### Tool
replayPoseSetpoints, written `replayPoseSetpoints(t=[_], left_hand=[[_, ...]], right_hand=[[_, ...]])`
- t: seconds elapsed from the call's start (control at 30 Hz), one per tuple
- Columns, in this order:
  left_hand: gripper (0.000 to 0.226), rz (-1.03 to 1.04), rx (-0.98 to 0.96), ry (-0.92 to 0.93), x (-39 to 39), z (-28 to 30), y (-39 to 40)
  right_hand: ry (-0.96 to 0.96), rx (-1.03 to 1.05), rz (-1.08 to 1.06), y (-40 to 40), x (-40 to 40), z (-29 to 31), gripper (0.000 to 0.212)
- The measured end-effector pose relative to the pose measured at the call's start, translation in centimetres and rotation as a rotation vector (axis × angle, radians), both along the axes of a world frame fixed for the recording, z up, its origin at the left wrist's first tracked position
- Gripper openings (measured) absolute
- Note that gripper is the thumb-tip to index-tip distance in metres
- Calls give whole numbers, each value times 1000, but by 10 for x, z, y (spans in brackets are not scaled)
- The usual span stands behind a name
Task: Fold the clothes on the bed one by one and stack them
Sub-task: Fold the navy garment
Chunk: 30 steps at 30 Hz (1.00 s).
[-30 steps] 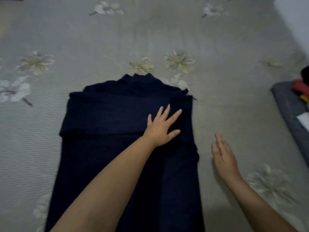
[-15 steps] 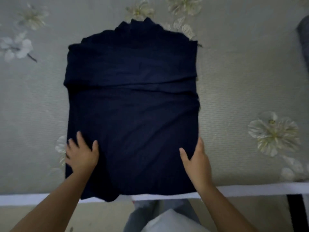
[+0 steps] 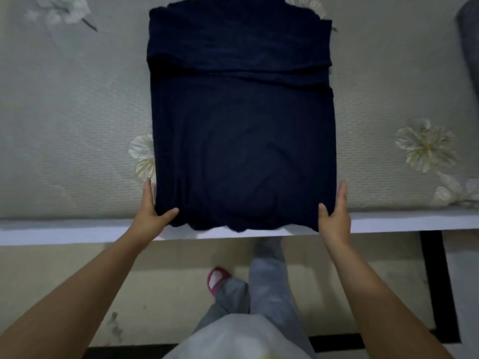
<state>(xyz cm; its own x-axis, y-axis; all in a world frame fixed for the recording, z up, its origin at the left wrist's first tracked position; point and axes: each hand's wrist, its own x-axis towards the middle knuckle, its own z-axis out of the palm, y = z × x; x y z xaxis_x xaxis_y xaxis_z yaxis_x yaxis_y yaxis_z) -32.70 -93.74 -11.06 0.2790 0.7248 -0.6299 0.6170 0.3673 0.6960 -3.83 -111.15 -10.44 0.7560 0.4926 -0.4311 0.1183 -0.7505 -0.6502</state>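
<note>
A dark navy garment [image 3: 241,120] lies flat on the bed, with its sides and sleeves folded in to form a long rectangle. A crosswise fold runs near its far end. My left hand [image 3: 151,213] pinches the near left corner, thumb on top of the cloth. My right hand [image 3: 334,216] pinches the near right corner the same way. Both corners sit at the bed's near edge.
The grey bed cover with pale flower prints [image 3: 64,125] stretches on both sides of the garment. A white bed edge [image 3: 64,230] runs across below it. A grey folded item [image 3: 469,47] lies at the far right. My legs and a pink slipper [image 3: 216,278] stand on the floor.
My hands left the garment's upper part, moved down to its near end, and now pinch the two near corners. The view tilted down toward the bed edge and floor.
</note>
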Motion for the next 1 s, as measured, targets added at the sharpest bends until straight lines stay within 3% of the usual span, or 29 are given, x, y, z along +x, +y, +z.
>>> replayPoseSetpoints(t=[0.13, 0.33, 0.47, 0.6, 0.83, 1.0], left_hand=[[77, 143, 66, 105, -26, 7, -29], [77, -17, 194, 279, -56, 28, -40], [71, -96, 267, 238, -50, 36, -41], [66, -106, 388, 220, -12, 46, -12], [64, 37, 506, 162, 76, 62, 100], [65, 210, 569, 104, 140, 54, 211]], right_hand=[[-61, -55, 117, -14, -10, 18, 57], [-17, -252, 329, -50, -2, 40, 78], [-29, -191, 247, -44, -11, 41, 75], [-149, -115, 334, -3, -3, 45, 68], [-210, 115, 136, 116, 73, 58, 69], [-81, 211, -105, 220, 154, 45, 73]])
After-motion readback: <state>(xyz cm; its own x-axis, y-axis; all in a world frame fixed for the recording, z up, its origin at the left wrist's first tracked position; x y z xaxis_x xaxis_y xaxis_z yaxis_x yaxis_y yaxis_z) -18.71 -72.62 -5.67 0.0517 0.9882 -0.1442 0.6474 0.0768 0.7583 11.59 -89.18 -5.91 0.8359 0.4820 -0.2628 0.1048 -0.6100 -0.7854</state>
